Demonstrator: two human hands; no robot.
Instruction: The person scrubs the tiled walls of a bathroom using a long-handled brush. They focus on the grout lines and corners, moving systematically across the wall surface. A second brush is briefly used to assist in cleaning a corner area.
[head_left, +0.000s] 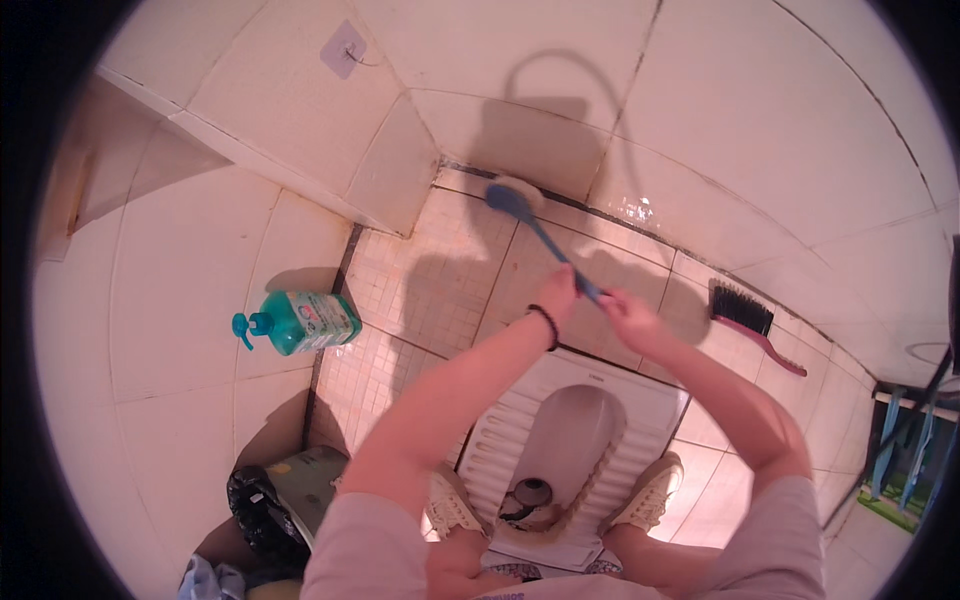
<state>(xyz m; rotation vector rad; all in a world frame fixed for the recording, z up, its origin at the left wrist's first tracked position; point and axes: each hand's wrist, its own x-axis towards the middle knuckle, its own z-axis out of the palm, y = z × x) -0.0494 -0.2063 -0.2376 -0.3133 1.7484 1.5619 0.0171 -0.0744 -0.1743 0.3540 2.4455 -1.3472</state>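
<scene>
Both my hands grip the blue handle of a long-handled scrubbing brush (546, 238). My left hand (559, 292) wraps the handle lower toward the head and wears a dark beaded bracelet (545, 325) at the wrist. Behind it, my right hand (634, 319) holds the handle's end. The brush's pale bristles (523, 189) are at the foot of the tiled wall (547, 142), by the dark joint with the floor. Below my hands lies a white ceramic squat toilet (651, 386), set between my two shoes.
A green pump bottle (315, 324) stands by the left wall. A black-bristled brush with a dark red handle (757, 330) lies at the right wall. Lower left is a bin with a black bag (259, 510); a green-and-blue rack (900, 472) stands far right. An adhesive hook (346, 51) is on the wall.
</scene>
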